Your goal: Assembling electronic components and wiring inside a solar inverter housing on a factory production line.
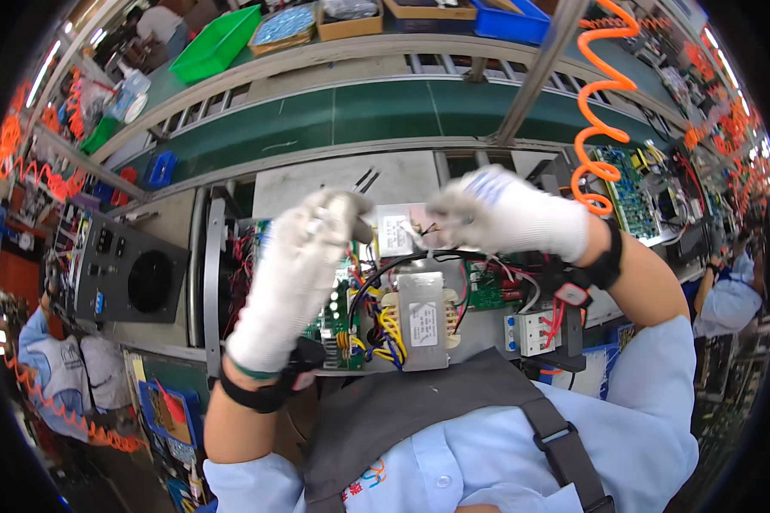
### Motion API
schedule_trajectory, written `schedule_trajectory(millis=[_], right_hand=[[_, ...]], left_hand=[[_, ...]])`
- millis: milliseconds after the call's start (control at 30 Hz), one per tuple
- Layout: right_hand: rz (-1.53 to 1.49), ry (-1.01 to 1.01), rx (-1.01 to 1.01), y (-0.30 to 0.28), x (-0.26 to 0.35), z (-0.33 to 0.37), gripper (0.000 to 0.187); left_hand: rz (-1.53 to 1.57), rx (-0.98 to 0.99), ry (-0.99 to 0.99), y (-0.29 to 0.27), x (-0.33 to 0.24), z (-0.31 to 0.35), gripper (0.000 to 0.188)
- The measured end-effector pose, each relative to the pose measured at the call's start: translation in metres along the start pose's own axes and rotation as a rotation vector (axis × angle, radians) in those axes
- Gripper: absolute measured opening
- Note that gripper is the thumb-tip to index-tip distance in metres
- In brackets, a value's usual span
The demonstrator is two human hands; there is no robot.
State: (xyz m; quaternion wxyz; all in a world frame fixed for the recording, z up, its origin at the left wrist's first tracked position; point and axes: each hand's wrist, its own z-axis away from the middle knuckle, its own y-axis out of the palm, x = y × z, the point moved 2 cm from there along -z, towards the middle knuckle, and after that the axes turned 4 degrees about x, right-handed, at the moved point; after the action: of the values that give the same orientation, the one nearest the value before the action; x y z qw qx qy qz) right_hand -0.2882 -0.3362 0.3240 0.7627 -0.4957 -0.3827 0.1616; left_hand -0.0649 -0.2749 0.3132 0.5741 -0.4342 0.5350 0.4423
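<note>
Both my hands wear white knit gloves with greyish fingers, raised over an open metal chassis full of electronics. My left hand [325, 227] is closed, its fingers curled together near the chassis's far side; what it holds, if anything, is hidden. My right hand [479, 209] is also closed, fingertips pressed together beside a small white strip [415, 235] and thin dark wires. Below the hands lies a large transformer [423, 321] with a silver case and yellow leads. A smaller labelled transformer [394, 235] sits between the hands. A black cable bundle [441, 255] arches above the large transformer.
White circuit breakers [535, 333] with red wires sit at the chassis's near right. A grey panel with a round fan opening [133, 269] stands at left. An orange coiled hose [603, 128] hangs at right, near green circuit boards [629, 184]. Co-workers are at both sides.
</note>
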Motion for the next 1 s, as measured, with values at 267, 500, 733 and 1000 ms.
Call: schedule_trajectory(millis=[267, 500, 733, 1000], right_hand=[[0.218, -0.562, -0.157, 0.004, 0.102, 0.0, 0.026], [-0.29, -0.516, 0.094, 0.033, 0.11, -0.013, 0.012], [-0.432, -0.048, -0.051, -0.026, 0.071, -0.01, 0.013], [-0.303, -0.492, -0.067, -0.001, 0.079, -0.024, 0.011]], left_hand=[[0.03, 0.287, -0.114, 0.019, 0.008, 0.057, 0.038], [0.376, 0.354, -0.239, 0.02, 0.046, 0.091, 0.027], [0.047, -0.432, -0.013, -0.046, 0.032, 0.092, 0.026], [0.218, 0.115, -0.215, -0.014, 0.022, 0.067, 0.021]])
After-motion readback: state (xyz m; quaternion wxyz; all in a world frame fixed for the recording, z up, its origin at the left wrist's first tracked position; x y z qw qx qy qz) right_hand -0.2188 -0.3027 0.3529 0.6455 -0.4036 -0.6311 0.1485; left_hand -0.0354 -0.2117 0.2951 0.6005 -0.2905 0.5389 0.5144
